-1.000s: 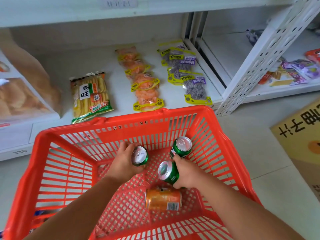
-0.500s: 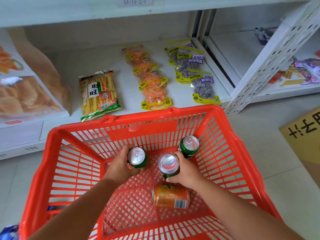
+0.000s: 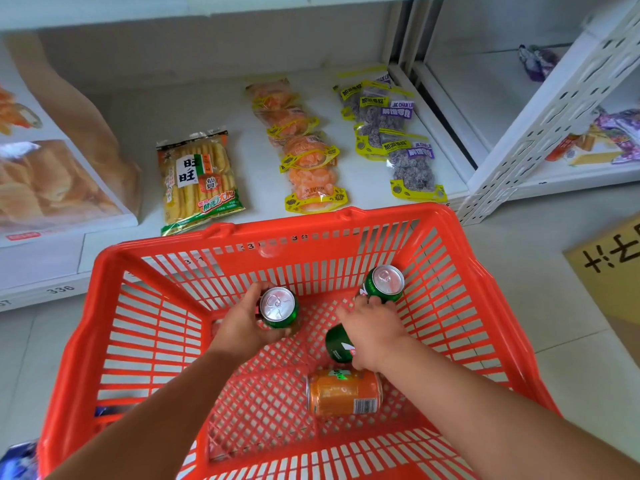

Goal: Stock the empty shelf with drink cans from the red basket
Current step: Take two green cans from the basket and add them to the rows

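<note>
At the far left a large pictured box lies on the low white shelf, and beside it rests a bag of rice crackers, then a row of orange snack packs and a row of purple-labelled packs. In front of the shelf stands the red basket, both arms reaching down into it. The left hand has its grip closed around a green can (silver top facing up), held upright above the basket floor. Lower and to the right an orange can lies on its side on the mesh bottom. The right hand grips a second green can, which tilts beneath the palm, while its fingertips touch a third green can standing upright near the basket's far right wall. Right of the basket, a cardboard box sits on the tiled floor, and a neighbouring shelf unit holds more packets.
</note>
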